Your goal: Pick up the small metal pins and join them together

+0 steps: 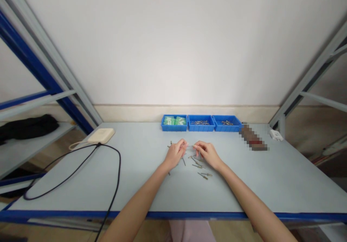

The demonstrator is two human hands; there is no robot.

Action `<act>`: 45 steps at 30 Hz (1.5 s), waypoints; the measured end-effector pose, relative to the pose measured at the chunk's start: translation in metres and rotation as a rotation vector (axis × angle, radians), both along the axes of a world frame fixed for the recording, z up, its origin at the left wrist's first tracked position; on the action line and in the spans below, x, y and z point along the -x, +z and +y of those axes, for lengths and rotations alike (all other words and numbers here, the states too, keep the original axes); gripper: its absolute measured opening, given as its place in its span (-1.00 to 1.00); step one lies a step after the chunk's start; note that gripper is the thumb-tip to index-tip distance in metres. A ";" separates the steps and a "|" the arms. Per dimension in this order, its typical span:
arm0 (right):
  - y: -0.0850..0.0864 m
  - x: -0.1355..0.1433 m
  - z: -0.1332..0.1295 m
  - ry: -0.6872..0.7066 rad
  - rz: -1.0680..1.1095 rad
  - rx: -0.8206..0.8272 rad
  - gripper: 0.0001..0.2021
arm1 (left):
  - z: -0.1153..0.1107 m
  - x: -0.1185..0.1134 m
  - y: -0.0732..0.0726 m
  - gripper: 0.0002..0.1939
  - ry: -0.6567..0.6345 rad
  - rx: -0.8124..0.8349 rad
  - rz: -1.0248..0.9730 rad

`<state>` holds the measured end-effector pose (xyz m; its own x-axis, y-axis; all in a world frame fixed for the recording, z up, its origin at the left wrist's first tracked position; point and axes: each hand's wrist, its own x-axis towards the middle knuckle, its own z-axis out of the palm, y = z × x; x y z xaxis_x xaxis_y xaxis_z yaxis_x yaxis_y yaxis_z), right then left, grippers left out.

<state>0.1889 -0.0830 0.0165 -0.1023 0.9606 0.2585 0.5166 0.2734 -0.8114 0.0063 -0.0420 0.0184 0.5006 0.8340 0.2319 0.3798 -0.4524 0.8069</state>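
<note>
My left hand (175, 153) and my right hand (206, 152) are raised close together over the middle of the table, each in a fingertip pinch. Between them runs a thin metal pin (190, 146), gripped at its right end by my right fingers. Something small and whitish shows at my left fingertips; its kind is too small to make out. Several loose metal pins with thicker brassy ends (203, 176) lie below and around my right hand. A few more pins (184, 161) lie beside and partly behind my left hand.
Three blue bins line the back: one with green-and-white packets (175, 129), two with metal pins, the middle bin (201, 128) and right bin (227, 128). A black cable (119, 162) loops at left near a cream box (101, 136). A pixelated object (253, 139) and white adapter (275, 135) lie right.
</note>
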 end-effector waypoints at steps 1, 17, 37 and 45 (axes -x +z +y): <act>0.004 -0.007 0.004 -0.034 -0.019 -0.013 -0.66 | 0.001 0.001 -0.001 -0.64 0.001 0.003 -0.020; 0.025 -0.126 0.026 -0.445 -0.989 -0.404 -0.71 | 0.007 0.003 -0.002 -0.53 0.052 -0.059 -0.008; 0.013 -0.019 0.008 -0.047 -1.055 -0.294 -0.80 | 0.000 0.005 0.006 -0.60 0.059 -0.145 0.177; 0.010 0.006 0.002 0.030 -0.541 -0.283 -0.83 | -0.002 0.003 0.005 -0.69 0.028 -0.208 0.276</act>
